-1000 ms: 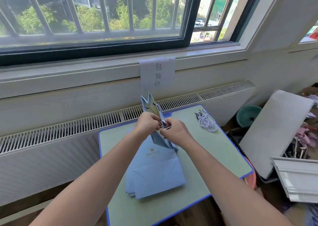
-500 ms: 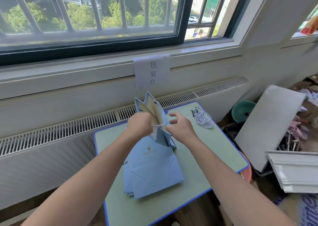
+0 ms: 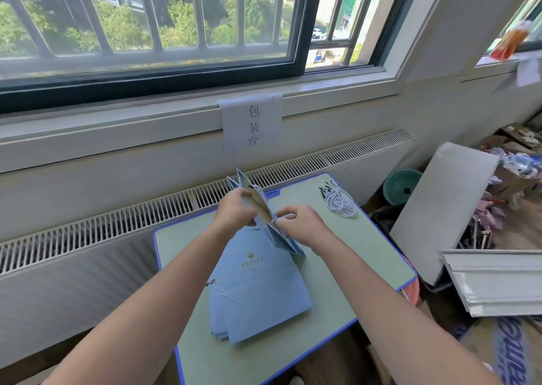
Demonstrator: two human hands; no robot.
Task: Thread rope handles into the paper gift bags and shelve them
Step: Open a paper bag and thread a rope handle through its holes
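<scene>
A light blue paper gift bag (image 3: 281,236) stands half-opened on edge above the table, its top pointing toward the window. My left hand (image 3: 236,208) grips the bag's upper panel. My right hand (image 3: 302,222) pinches a white rope handle (image 3: 275,219) right at the bag's side, where the cord meets the paper. Under both hands lies a flat stack of blue gift bags (image 3: 258,290) printed with a gold crown. A bundle of white rope handles (image 3: 340,202) with black tips lies on the table's far right corner.
The small green table (image 3: 352,255) with a blue rim stands against a white radiator cover (image 3: 117,226) under the window. A paper sign (image 3: 251,123) hangs from the sill. To the right are a leaning white board (image 3: 443,208), a teal basin (image 3: 400,185) and white mouldings (image 3: 498,279).
The bag has stayed in my hands and opened wider. My right hand shifted slightly away from my left, drawing the white cord out at the bag's side. The view drifted a little.
</scene>
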